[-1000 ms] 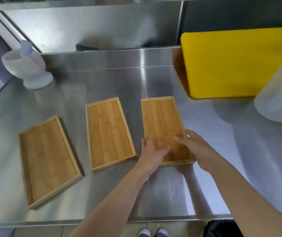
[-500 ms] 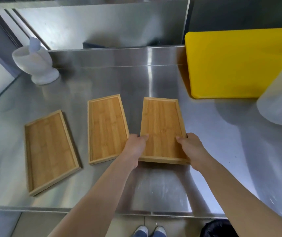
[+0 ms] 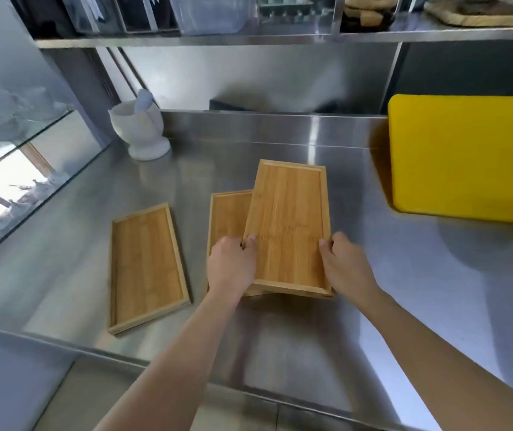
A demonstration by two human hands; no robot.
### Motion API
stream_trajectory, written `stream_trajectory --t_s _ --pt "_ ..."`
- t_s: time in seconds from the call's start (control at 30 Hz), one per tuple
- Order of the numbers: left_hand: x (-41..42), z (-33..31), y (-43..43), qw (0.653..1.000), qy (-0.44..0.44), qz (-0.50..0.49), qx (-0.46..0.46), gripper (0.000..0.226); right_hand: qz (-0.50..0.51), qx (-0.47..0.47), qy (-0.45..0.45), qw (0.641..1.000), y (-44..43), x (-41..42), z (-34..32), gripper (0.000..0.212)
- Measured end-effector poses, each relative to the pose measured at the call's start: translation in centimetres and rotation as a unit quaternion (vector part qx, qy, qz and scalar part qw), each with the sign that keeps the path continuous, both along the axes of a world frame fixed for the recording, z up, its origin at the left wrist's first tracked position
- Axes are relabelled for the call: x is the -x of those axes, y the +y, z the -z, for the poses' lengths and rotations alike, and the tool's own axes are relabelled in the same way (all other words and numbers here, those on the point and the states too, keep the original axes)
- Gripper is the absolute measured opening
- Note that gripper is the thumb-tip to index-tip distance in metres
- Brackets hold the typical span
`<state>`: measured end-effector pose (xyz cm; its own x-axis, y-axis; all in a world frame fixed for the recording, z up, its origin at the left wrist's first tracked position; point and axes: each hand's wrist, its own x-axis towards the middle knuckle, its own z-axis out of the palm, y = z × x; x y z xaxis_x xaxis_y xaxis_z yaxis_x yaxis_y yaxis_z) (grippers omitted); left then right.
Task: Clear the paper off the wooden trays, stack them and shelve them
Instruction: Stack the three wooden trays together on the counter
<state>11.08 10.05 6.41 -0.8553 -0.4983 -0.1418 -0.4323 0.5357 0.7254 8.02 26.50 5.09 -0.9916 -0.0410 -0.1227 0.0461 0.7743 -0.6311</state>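
Three bamboo trays are on the steel counter, none with paper on it. I hold the right tray by its two long edges, my left hand on its left rim and my right hand on its right rim. It is lifted and tilted, overlapping the middle tray, which lies flat beneath and is largely hidden. The left tray lies flat and apart near the counter's front edge.
A white mortar with pestle stands at the back left. A yellow cutting board leans at the back right. A steel shelf above carries containers and wooden boards. A glass panel borders the counter's left side.
The right tray has been lifted off the counter and carried left over the middle tray. Both hands moved with it, and the view has tilted up to show the shelf.
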Motion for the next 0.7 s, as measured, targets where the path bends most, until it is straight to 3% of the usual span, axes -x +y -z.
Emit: stream_trajectory --t_s 0.1,0.4,0.7 --pt "0.0 0.5 -2.0 0.998 -0.008 -0.020 0.053 0.048 -0.033 -0.019 0.003 0.999 -2.1 0.5 0.2 0.029" --pt "-0.4 3.6 -5.7 0.997 -0.007 -0.055 0.055 0.049 -0.090 -0.080 0.022 0.992 -6.2 2.4 1.9 0.036" --pt "1.7 5.0 -7.2 0.996 -0.040 -0.028 0.073 0.042 -0.090 -0.137 0.006 0.986 -7.7 3.8 4.0 0.035"
